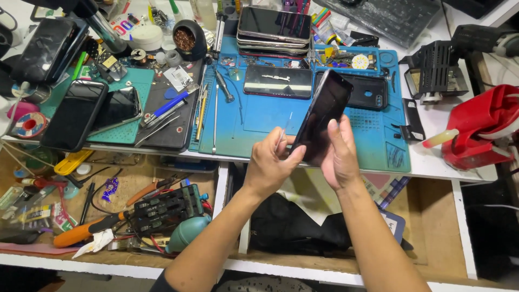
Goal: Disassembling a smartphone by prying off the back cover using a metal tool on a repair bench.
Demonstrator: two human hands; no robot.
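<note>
**Desk:** Holding what, exactly, and where?

**Photographer:** A person is holding a dark smartphone [323, 114] tilted above the near edge of a blue repair mat [259, 116]. The right hand [339, 157] is wrapping around the phone's lower end, fingers closed on it. The left hand [268, 165] is pinching a thin pale tool [285, 130], which looks like a slim blade or pick, and is resting its tip close to the phone's left edge. I cannot tell whether the tip is touching the seam or sitting just beside it.

**Desk:** What is lying around the hands?

**Photographer:** A second phone [278, 81] is lying flat on the mat behind, with a stack of phones [274, 30] farther back. A black phone case [368, 91] is sitting to its right. Tweezers and a blue pen [167, 105] are lying on the left mat, and an orange-handled tool [81, 232] is resting in the open drawer below.

**Desk:** Which stage is this reading as?

**Photographer:** Judging by the pose, the person is working at the phone's edge with the thin tool, early in prying or cleaning along it. Any further move is calling for a steady right-hand hold and a shallow, light tool angle, since a slip could scratch the glass.
</note>
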